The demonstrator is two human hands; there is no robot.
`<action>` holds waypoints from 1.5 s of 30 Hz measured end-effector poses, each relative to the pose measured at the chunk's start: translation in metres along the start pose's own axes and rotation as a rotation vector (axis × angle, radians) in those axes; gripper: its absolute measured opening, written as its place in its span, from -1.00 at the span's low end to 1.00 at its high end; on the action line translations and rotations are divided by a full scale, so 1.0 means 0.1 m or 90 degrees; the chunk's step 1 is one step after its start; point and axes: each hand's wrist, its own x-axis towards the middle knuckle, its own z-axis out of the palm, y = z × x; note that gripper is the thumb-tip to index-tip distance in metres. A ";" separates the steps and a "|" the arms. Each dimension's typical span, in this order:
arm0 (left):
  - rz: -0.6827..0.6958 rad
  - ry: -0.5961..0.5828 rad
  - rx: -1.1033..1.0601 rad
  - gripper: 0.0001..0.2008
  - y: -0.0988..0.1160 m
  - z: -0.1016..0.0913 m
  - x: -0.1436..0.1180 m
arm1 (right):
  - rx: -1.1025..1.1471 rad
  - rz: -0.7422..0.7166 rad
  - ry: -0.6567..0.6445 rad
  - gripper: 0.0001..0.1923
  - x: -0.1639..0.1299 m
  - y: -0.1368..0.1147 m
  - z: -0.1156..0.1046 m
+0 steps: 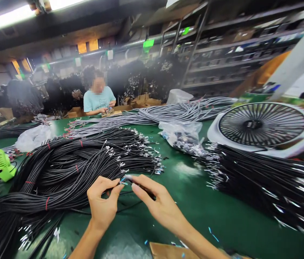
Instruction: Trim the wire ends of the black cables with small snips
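Both hands, left [103, 205] and right [159, 205], pinching one thin black cable [138, 187] between fingertips; likely light, floppy, best gripped near its metal-tipped end. Cable bundles [68, 169] just beyond.

Premises: cable-assembly workshop, factory floor. Evidence: long green bench [195, 201] heaped with bundled black cables [68, 169] and, beyond them, grey cables [168, 113], ends stripped and tipped with metal terminals. White desk fan [262, 126] at the bench's right; a seated co-worker [98, 99] at its far edge. Metal storage racks [222, 54] behind the bench; fluorescent strip light [3, 19] overhead.
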 end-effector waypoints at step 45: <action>-0.095 -0.073 0.085 -0.86 0.06 0.04 0.00 | -0.059 -0.026 0.075 -0.66 -0.02 0.04 0.01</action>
